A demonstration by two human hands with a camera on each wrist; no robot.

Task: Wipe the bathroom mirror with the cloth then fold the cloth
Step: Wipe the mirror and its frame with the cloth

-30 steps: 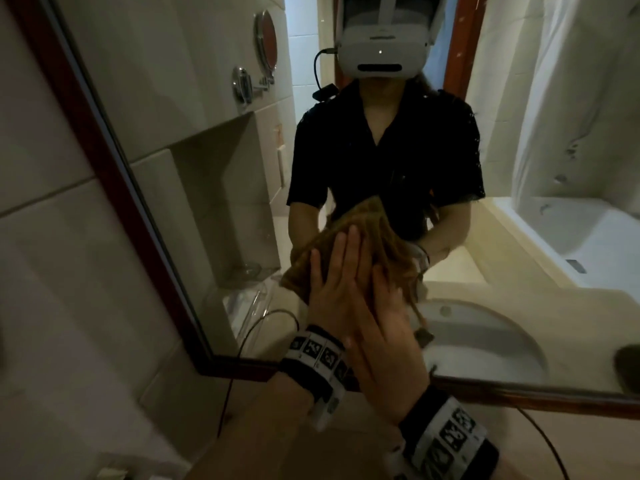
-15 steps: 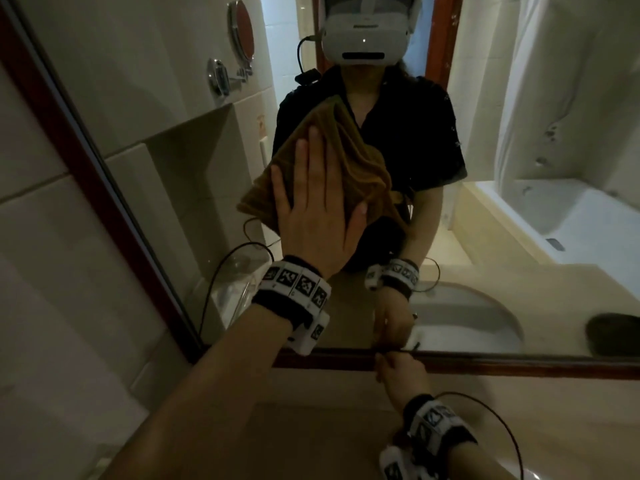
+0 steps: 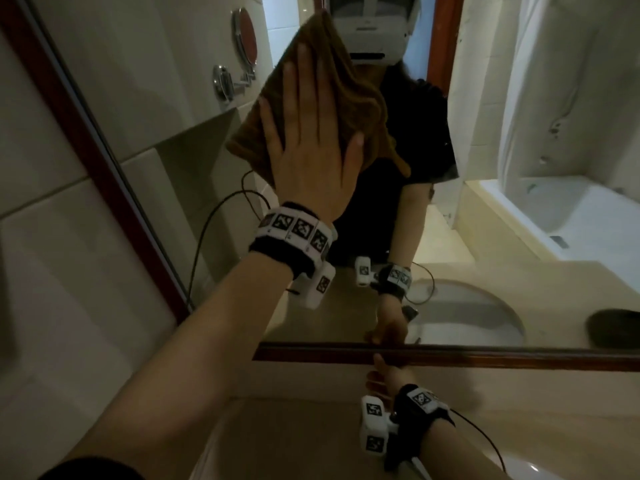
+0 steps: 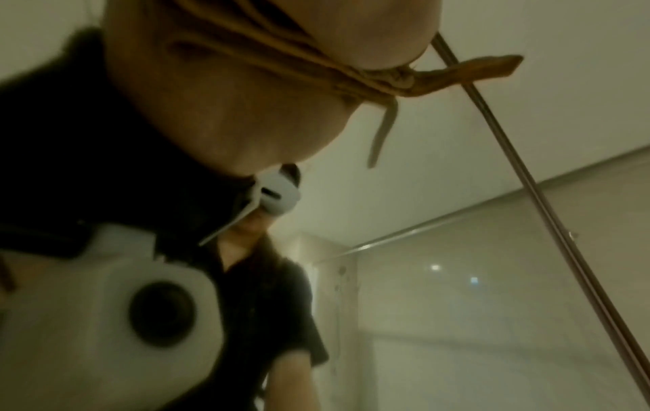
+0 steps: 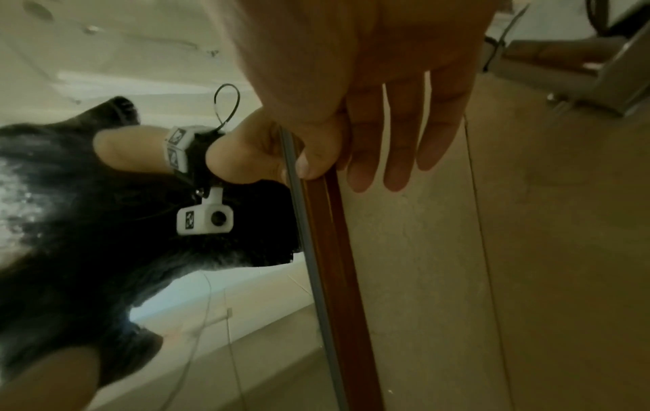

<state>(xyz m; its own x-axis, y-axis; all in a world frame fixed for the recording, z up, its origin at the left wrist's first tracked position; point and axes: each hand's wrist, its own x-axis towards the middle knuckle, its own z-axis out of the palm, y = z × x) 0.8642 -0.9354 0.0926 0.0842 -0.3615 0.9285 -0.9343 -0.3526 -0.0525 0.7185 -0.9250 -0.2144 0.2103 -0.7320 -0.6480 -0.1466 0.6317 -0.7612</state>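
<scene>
A brown cloth (image 3: pixel 349 98) lies crumpled flat against the bathroom mirror (image 3: pixel 485 220), high up near its left side. My left hand (image 3: pixel 311 140) presses it to the glass with straight, spread fingers. In the left wrist view the palm (image 4: pixel 246 97) fills the top, and a cloth (image 4: pixel 457 72) corner sticks out past it. My right hand (image 3: pixel 388 375) rests on the mirror's dark red lower frame (image 3: pixel 519 356). In the right wrist view that hand (image 5: pixel 387 97) has its thumb at the frame (image 5: pixel 344 264) edge and straight fingers on the wall beside it.
The glass reflects a round wall mirror (image 3: pixel 244 39), the sink basin (image 3: pixel 467 317), a bathtub (image 3: pixel 571 216) and a dark object (image 3: pixel 613 327) on the counter. A tiled wall (image 3: pixel 52 237) borders the mirror on the left. The beige counter (image 3: pixel 277 427) lies below.
My left hand has slid the cloth up the glass. The right hand left the cloth a second ago and dropped to the lower frame, where it stays.
</scene>
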